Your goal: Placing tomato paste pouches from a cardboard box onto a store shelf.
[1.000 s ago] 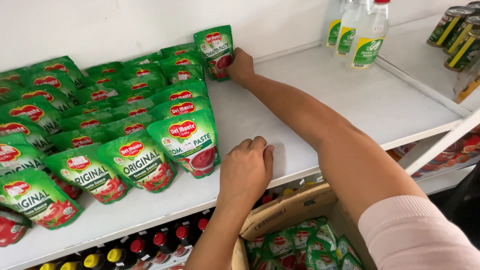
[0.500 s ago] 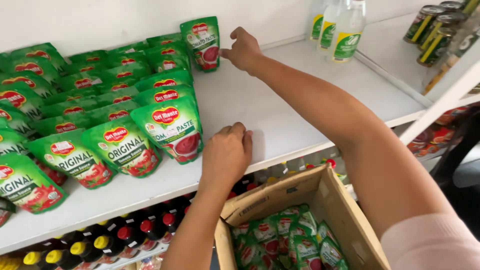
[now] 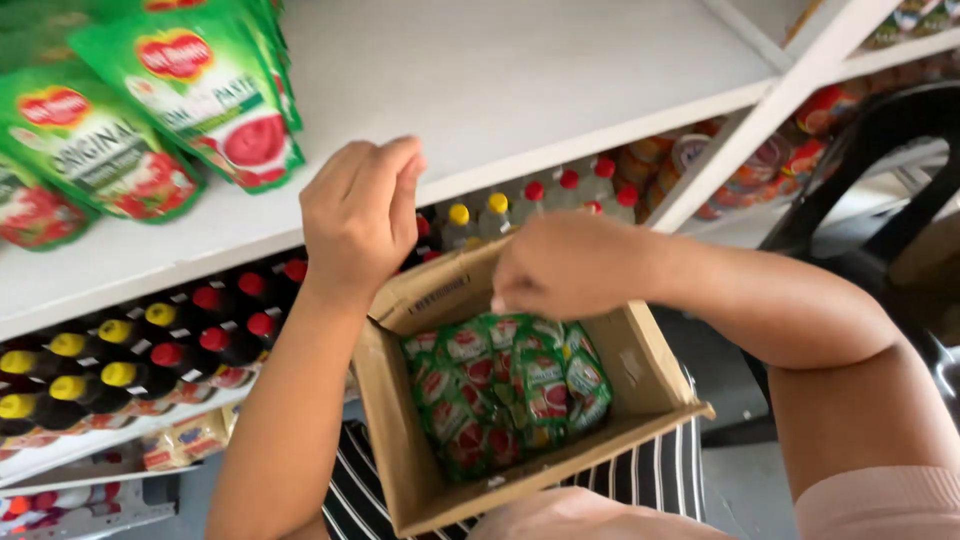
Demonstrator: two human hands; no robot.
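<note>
Head view: left hand (image 3: pixel 360 215) loosely curled, empty, raised at the white shelf (image 3: pixel 560 90) edge. Right hand (image 3: pixel 565 268) closed in a loose fist over the cardboard box (image 3: pixel 420 470), fingertips just above the green sauce pouches (image 3: pixel 505 385) packed inside; can't tell if it grips one. Half a second ago the right hand was up at the shelf's back pouch; now it's down at the box.

The right hand (image 3: pixel 565 265) reaches into a cardboard box (image 3: pixel 640 365) of green pouches (image 3: pixel 505 385), while the left hand (image 3: pixel 360 215) rests, loosely curled, at the white shelf (image 3: pixel 520 80) edge.
</note>
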